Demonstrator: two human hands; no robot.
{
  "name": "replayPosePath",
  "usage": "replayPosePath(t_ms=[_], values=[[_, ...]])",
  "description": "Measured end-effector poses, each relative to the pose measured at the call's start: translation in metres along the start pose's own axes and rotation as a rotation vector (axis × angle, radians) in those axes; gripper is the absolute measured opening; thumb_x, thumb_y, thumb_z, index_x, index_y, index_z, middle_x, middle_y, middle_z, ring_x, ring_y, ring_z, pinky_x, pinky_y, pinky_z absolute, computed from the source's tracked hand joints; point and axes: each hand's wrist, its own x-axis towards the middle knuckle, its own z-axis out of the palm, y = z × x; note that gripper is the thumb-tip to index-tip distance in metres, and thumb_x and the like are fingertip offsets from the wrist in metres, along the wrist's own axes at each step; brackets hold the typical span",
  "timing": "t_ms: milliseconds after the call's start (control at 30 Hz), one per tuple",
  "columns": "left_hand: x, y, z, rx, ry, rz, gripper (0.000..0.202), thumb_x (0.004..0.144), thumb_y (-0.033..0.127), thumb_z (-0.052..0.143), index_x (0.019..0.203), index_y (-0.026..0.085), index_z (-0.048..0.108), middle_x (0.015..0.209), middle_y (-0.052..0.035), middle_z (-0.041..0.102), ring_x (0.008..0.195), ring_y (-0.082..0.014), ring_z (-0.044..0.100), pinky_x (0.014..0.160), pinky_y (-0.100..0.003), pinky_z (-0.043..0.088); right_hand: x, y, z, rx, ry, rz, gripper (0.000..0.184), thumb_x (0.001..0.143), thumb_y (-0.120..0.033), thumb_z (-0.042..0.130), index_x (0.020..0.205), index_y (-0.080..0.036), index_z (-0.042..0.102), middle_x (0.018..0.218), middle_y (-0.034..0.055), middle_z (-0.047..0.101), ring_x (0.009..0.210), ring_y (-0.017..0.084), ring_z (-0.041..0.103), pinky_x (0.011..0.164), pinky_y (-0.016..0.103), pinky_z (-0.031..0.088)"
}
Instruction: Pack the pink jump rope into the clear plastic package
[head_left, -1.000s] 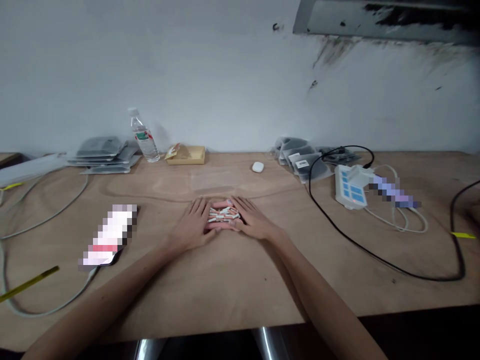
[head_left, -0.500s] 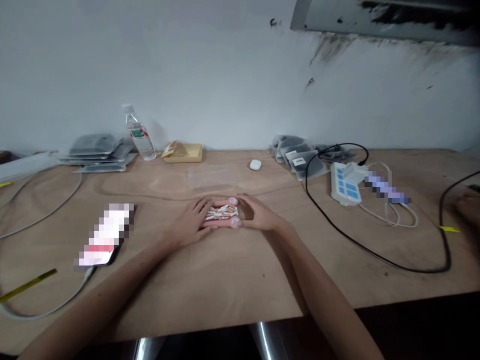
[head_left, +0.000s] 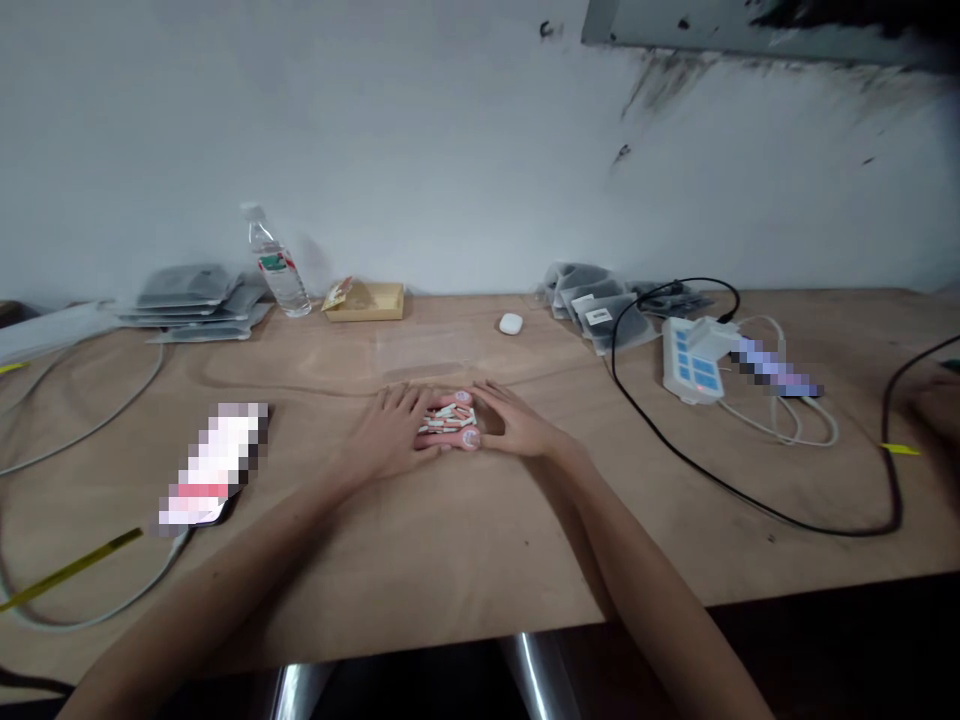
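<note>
Two pink bars (head_left: 470, 438) with round, printed ends lie side by side on the table. Between them sits a cluster of small white and orange-pink sticks (head_left: 450, 418). My left hand (head_left: 386, 430) lies across the bars' left ends, its fingers over the far bar and its thumb along the near one. Curved in a C, my right hand (head_left: 525, 425) touches the round right ends, thumb at the near one and fingers at the far one. The left hand hides the left ends, so I cannot tell whether the bars are joined there.
A clear plastic sheet (head_left: 427, 350), a white case (head_left: 511, 324), a yellow tray (head_left: 375, 303) and a water bottle (head_left: 277, 265) are beyond my hands. A phone (head_left: 214, 465) lies left; a power strip (head_left: 691, 365) with cables lies right. Another person's hand (head_left: 937, 405) shows at the right edge.
My left hand has slid right along the pink bars and covers more of them. The small sticks look more closely packed. My right hand stays at the round ends.
</note>
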Motion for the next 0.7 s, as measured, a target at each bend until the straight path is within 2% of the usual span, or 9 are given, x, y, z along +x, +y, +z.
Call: replayPosePath(t_ms=[133, 233, 367, 467, 600, 700], values=[[0.004, 0.009, 0.003, -0.016, 0.038, 0.016, 0.071, 0.087, 0.059, 0.061, 0.143, 0.018, 0.044, 0.145, -0.0179, 0.052, 0.135, -0.0389, 0.045, 0.110, -0.053, 0.036, -0.002, 0.005, 0.003, -0.022, -0.024, 0.050, 0.092, 0.084, -0.073, 0.062, 0.156, -0.021, 0.037, 0.160, 0.0163, 0.039, 0.149, 0.039, 0.032, 0.119, 0.062, 0.029], [0.002, 0.011, 0.005, -0.011, 0.082, 0.019, 0.066, 0.090, 0.060, 0.058, 0.141, 0.021, 0.046, 0.142, -0.0157, 0.054, 0.133, -0.0372, 0.046, 0.108, -0.052, 0.037, -0.002, 0.006, 0.005, -0.026, -0.004, 0.053, 0.091, 0.085, -0.073, 0.061, 0.156, -0.022, 0.038, 0.160, 0.0167, 0.039, 0.149, 0.040, 0.032, 0.118, 0.063, 0.030], [-0.002, 0.009, 0.010, 0.006, 0.103, 0.001, 0.071, 0.093, 0.064, 0.052, 0.147, 0.019, 0.039, 0.141, -0.0167, 0.055, 0.126, -0.0359, 0.051, 0.105, -0.050, 0.038, -0.002, 0.001, 0.002, -0.006, 0.039, 0.087, 0.084, 0.088, -0.072, 0.059, 0.154, -0.023, 0.042, 0.156, 0.0156, 0.045, 0.146, 0.038, 0.039, 0.117, 0.062, 0.033], [-0.003, 0.008, 0.015, 0.032, 0.126, -0.056, 0.079, 0.094, 0.065, 0.050, 0.152, 0.015, 0.031, 0.139, -0.0204, 0.055, 0.122, -0.0361, 0.054, 0.101, -0.048, 0.040, -0.002, -0.002, -0.001, 0.052, 0.074, 0.156, 0.078, 0.093, -0.069, 0.053, 0.155, -0.024, 0.040, 0.156, 0.0149, 0.046, 0.143, 0.036, 0.044, 0.116, 0.060, 0.036], [-0.001, 0.007, 0.016, 0.050, 0.088, -0.103, 0.081, 0.092, 0.054, 0.058, 0.154, 0.010, 0.028, 0.137, -0.0225, 0.056, 0.121, -0.0369, 0.054, 0.099, -0.048, 0.042, -0.003, -0.001, -0.001, 0.105, 0.114, 0.210, 0.074, 0.099, -0.069, 0.040, 0.156, -0.022, 0.038, 0.157, 0.0153, 0.044, 0.143, 0.035, 0.044, 0.117, 0.059, 0.035], [0.000, 0.005, 0.012, 0.008, 0.050, -0.130, 0.080, 0.087, 0.042, 0.064, 0.154, 0.014, 0.030, 0.137, -0.0203, 0.056, 0.121, -0.0363, 0.055, 0.097, -0.046, 0.043, -0.002, 0.000, 0.002, 0.103, 0.128, 0.204, 0.073, 0.100, -0.068, 0.036, 0.156, -0.022, 0.039, 0.157, 0.0151, 0.044, 0.144, 0.036, 0.042, 0.118, 0.059, 0.033]])
